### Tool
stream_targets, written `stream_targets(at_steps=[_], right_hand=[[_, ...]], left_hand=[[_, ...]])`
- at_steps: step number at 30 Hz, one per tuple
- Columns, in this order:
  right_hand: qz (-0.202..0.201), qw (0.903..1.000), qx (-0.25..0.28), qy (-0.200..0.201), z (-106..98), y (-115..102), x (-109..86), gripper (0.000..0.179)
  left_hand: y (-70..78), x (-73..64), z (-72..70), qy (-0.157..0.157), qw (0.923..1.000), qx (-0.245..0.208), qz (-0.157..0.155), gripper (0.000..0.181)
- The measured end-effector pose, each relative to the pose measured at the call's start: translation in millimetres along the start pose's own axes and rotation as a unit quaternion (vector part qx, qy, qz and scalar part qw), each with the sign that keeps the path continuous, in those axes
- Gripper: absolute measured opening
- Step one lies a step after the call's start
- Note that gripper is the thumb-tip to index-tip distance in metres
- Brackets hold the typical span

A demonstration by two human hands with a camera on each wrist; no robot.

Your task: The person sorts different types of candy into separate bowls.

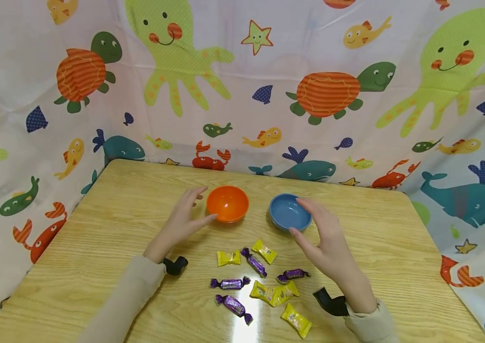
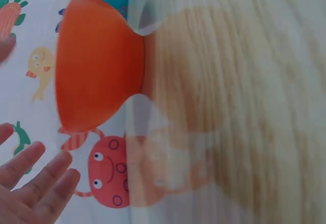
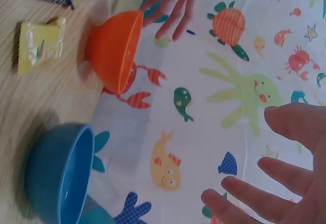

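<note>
The left grip (image 1: 182,216) is positioned at the left side of the orange bowl (image 1: 227,205), with fingers extended and thumb set apart, unclosed. The orange bowl stands upright on the bench (image 1: 379,233), just to the right of this grip; the left wrist view shows a gap between the visible fingertips and the bowl wall. The right grip (image 1: 327,238) is positioned at the right side of the blue bowl (image 1: 287,212), likewise with fingers extended and thumb spread away from them, free of any load. The blue bowl stands upright just to the left of this grip; the right wrist view shows its fingertips apart from the bowl. The two bowls sit side by side, between the grips and apart from each other. Nearer the person than both grips, and between the forearms, lie wrapped candies: four purple candies (image 1: 230,284) and several yellow candies (image 1: 228,257). One purple candy lies nearest the right grip, below its thumb; beside it, two yellow wrappers adjoin. A black fitting (image 1: 175,266) projects at the left cuff, and a matching unit (image 1: 330,302) at the right cuff. Beyond both grips, a printed curtain (image 1: 225,28) borders the bench.
</note>
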State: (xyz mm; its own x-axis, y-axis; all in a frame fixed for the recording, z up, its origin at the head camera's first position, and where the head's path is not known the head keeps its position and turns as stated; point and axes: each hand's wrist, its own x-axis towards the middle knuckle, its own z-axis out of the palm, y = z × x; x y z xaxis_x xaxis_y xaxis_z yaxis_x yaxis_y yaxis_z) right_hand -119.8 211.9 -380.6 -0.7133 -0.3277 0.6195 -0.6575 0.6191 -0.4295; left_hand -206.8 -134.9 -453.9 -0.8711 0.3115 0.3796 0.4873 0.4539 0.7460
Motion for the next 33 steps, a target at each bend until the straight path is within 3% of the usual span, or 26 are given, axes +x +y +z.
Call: stream_targets(at_steps=[5,13,17,22,26,33], right_hand=[[-0.001,0.9995,0.024,-0.022,17,-10,8.0,0.066],[0.019,0.9929,0.081,-0.085,43,-20,18.8,0.059],[0.029,0.9772,0.152,-0.145,65,-16,18.1,0.051],[0.041,0.945,0.227,-0.232,96,-3,12.3,0.039],[0.048,0.9297,0.228,-0.285,111,4,9.2,0.037],[0.039,0.9263,0.16,-0.339,123,7,11.8,0.033]], left_hand=[[-6.1,4.7,8.5,-0.02,0.9993,-0.008,-0.029,0.099],[-15.8,10.3,18.1,-0.039,0.9932,-0.076,-0.078,0.112],[-25.0,12.2,24.1,-0.059,0.9882,-0.113,-0.084,0.116],[-40.5,8.9,30.3,-0.076,0.9843,-0.139,-0.077,0.113],[-44.9,7.2,32.3,-0.07,0.9837,-0.15,-0.07,0.109],[-43.1,8.8,34.7,-0.079,0.9831,-0.144,-0.081,0.108]])
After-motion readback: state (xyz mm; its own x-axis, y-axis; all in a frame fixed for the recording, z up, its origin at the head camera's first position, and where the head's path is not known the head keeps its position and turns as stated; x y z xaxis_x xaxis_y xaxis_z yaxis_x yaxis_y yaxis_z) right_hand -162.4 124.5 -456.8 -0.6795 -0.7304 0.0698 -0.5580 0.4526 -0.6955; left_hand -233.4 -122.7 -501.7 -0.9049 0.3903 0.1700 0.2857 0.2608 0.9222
